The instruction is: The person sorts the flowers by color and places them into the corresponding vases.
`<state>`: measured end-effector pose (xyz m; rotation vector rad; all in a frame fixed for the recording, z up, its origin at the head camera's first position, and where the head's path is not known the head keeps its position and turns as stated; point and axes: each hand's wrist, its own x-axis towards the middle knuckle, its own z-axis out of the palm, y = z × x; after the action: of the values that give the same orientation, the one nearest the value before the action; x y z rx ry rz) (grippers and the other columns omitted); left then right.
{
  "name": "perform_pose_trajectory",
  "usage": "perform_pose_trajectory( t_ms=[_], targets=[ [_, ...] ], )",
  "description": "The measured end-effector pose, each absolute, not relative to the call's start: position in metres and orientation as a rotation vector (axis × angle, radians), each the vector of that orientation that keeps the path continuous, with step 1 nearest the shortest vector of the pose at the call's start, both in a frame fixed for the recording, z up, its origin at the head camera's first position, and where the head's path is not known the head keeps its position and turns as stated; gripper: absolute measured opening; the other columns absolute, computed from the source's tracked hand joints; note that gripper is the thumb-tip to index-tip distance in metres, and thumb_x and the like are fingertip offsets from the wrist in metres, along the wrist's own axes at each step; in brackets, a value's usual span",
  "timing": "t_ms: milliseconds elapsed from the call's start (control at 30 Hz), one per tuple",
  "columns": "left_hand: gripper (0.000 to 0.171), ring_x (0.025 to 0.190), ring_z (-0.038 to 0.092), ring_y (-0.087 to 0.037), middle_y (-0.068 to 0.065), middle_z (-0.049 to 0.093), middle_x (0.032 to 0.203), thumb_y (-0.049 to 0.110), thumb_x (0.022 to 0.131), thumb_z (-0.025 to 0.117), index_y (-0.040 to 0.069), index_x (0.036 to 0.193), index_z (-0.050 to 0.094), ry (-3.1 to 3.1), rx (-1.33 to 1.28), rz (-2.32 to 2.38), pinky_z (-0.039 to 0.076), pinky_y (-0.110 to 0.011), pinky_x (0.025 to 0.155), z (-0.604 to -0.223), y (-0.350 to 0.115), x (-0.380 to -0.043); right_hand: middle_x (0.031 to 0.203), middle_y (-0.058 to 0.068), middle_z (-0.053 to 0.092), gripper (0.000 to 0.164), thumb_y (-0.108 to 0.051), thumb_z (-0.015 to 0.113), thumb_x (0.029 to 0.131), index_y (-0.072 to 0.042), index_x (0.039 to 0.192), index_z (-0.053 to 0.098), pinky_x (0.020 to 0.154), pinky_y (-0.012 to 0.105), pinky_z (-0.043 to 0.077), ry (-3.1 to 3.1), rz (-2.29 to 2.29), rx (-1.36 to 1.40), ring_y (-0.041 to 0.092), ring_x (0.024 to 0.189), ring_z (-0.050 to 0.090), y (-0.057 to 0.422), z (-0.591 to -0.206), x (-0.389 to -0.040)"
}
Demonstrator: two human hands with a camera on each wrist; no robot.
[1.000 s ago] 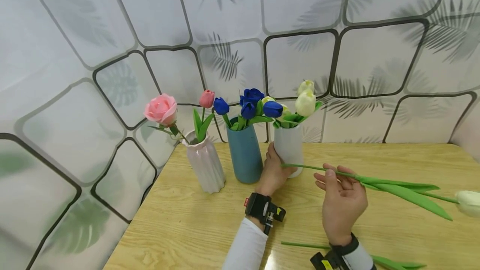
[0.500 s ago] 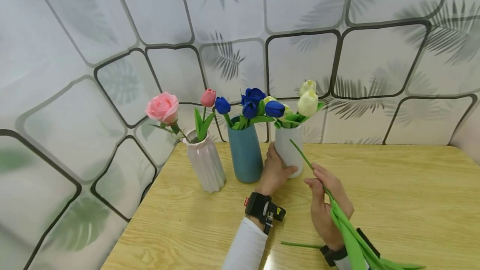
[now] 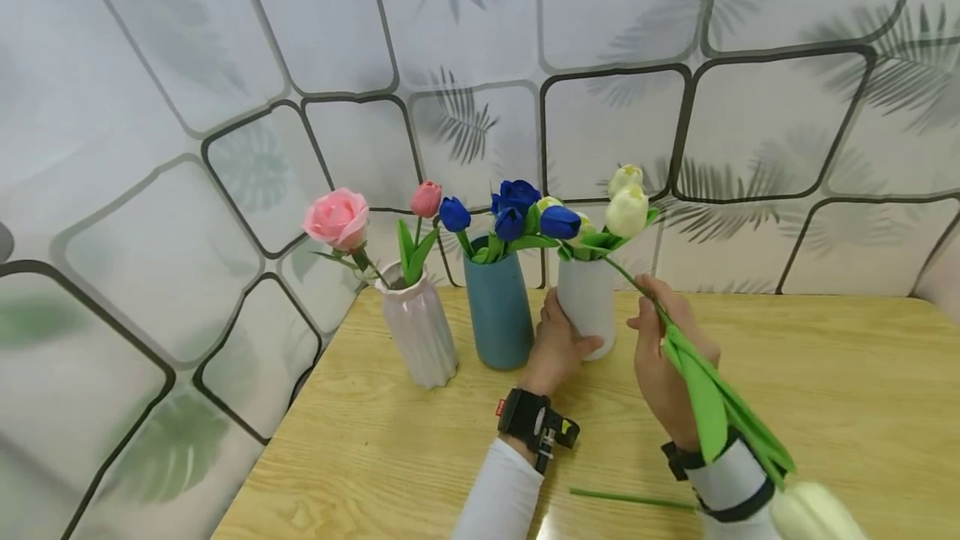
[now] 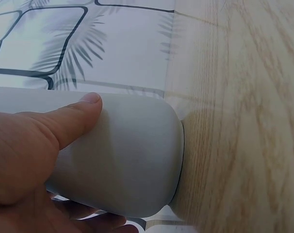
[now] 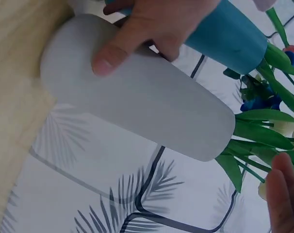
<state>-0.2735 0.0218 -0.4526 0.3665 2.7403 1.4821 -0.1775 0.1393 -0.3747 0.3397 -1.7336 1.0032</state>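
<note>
My left hand (image 3: 557, 348) grips the white vase (image 3: 583, 294) low on its side, thumb across the front. In the left wrist view the vase (image 4: 127, 145) stands on the wooden tabletop. My right hand (image 3: 675, 373) pinches the green stem of a cream-white tulip (image 3: 705, 407). Its stem tip overlaps the leaves at the vase's mouth, while its bloom hangs down past my right wrist. Several cream tulips (image 3: 627, 211) stand in this vase. In the right wrist view, the right fingers (image 5: 283, 189) show at the lower right, near the vase's leaves.
A blue vase (image 3: 498, 315) with blue flowers (image 3: 516, 198) stands just left of the white one. Further left is a pinkish ribbed vase (image 3: 420, 332) with a pink rose (image 3: 337, 219) and a pink tulip (image 3: 426, 198). Another green stem (image 3: 622, 497) lies on the table (image 3: 360, 448), partly under my right forearm.
My right hand has turned the tulip from lying sideways to a slant, bloom now toward me, and raised its stem tip to the white vase's mouth. The left hand keeps its grip.
</note>
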Motion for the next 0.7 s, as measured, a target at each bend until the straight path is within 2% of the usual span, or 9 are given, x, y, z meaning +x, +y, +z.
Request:
perform_pose_trajectory(
  t_ms=[67, 167, 233, 300, 400, 467, 533, 600, 700],
  targets=[
    [0.100, 0.134, 0.043, -0.039, -0.025, 0.033, 0.150, 0.029, 0.089, 0.077, 0.006, 0.157, 0.007, 2.738, 0.374, 1.472, 0.041, -0.049, 0.106, -0.453, 0.022, -0.274, 0.119, 0.021, 0.065, 0.032, 0.000, 0.048, 0.103, 0.007, 0.134, 0.055, 0.070, 0.007, 0.045, -1.898, 1.017, 0.293, 0.030, 0.072, 0.068, 0.145, -0.368, -0.181],
    [0.100, 0.134, 0.043, -0.038, -0.024, 0.033, 0.149, 0.029, 0.089, 0.077, 0.006, 0.157, 0.006, 2.739, 0.384, 1.468, 0.041, -0.048, 0.107, -0.452, 0.022, -0.274, 0.122, 0.022, 0.062, 0.033, -0.006, 0.042, 0.106, 0.007, 0.136, 0.050, 0.066, 0.022, 0.051, -2.090, 0.992, 0.274, 0.033, 0.073, 0.067, 0.151, -0.354, -0.192],
    [0.100, 0.134, 0.043, -0.037, -0.024, 0.034, 0.149, 0.029, 0.089, 0.077, 0.006, 0.157, 0.007, 2.745, 0.387, 1.467, 0.041, -0.048, 0.107, -0.452, 0.021, -0.274, 0.111, 0.021, 0.065, 0.030, -0.010, 0.041, 0.107, 0.007, 0.129, 0.053, 0.061, 0.034, 0.052, -2.173, 0.914, 0.276, 0.032, 0.070, 0.066, 0.152, -0.344, -0.199],
    [0.099, 0.133, 0.044, -0.037, -0.023, 0.035, 0.148, 0.029, 0.089, 0.077, 0.007, 0.156, 0.008, 2.749, 0.388, 1.468, 0.041, -0.048, 0.107, -0.452, 0.021, -0.273, 0.095, 0.020, 0.065, 0.025, -0.011, 0.042, 0.107, 0.006, 0.115, 0.058, 0.057, 0.044, 0.050, -2.230, 0.779, 0.281, 0.032, 0.064, 0.064, 0.153, -0.336, -0.207],
    [0.098, 0.133, 0.044, -0.036, -0.023, 0.036, 0.147, 0.029, 0.088, 0.077, 0.007, 0.156, 0.009, 2.746, 0.391, 1.473, 0.041, -0.047, 0.107, -0.452, 0.021, -0.273, 0.071, 0.018, 0.056, 0.026, -0.010, 0.041, 0.106, 0.003, 0.092, 0.057, 0.051, 0.048, 0.047, -2.327, 0.678, 0.257, 0.034, 0.056, 0.058, 0.152, -0.327, -0.217],
    [0.098, 0.133, 0.044, -0.037, -0.023, 0.036, 0.147, 0.029, 0.088, 0.077, 0.006, 0.156, 0.009, 2.743, 0.399, 1.476, 0.041, -0.048, 0.107, -0.452, 0.021, -0.274, 0.070, 0.019, 0.054, 0.026, -0.008, 0.039, 0.105, 0.003, 0.089, 0.056, 0.051, 0.050, 0.046, -2.406, 0.652, 0.249, 0.036, 0.058, 0.057, 0.152, -0.322, -0.223],
    [0.098, 0.133, 0.044, -0.037, -0.024, 0.035, 0.147, 0.029, 0.089, 0.077, 0.006, 0.156, 0.009, 2.742, 0.411, 1.478, 0.040, -0.048, 0.108, -0.452, 0.021, -0.274, 0.075, 0.021, 0.058, 0.024, -0.006, 0.038, 0.104, 0.004, 0.094, 0.057, 0.054, 0.052, 0.048, -2.488, 0.692, 0.254, 0.038, 0.064, 0.060, 0.151, -0.318, -0.230],
    [0.098, 0.133, 0.043, -0.038, -0.024, 0.034, 0.148, 0.030, 0.089, 0.076, 0.006, 0.156, 0.008, 2.750, 0.425, 1.469, 0.040, -0.048, 0.108, -0.453, 0.021, -0.274, 0.086, 0.026, 0.062, 0.023, -0.004, 0.037, 0.103, 0.008, 0.108, 0.057, 0.060, 0.054, 0.051, -2.550, 0.718, 0.307, 0.041, 0.074, 0.064, 0.151, -0.313, -0.236],
    [0.097, 0.134, 0.043, -0.039, -0.025, 0.032, 0.148, 0.030, 0.090, 0.075, 0.005, 0.156, 0.007, 2.752, 0.443, 1.469, 0.040, -0.049, 0.108, -0.452, 0.019, -0.273, 0.099, 0.030, 0.062, 0.026, 0.002, 0.037, 0.099, 0.010, 0.118, 0.053, 0.068, 0.054, 0.052, -2.595, 0.781, 0.422, 0.042, 0.085, 0.065, 0.152, -0.308, -0.245]
  ],
)
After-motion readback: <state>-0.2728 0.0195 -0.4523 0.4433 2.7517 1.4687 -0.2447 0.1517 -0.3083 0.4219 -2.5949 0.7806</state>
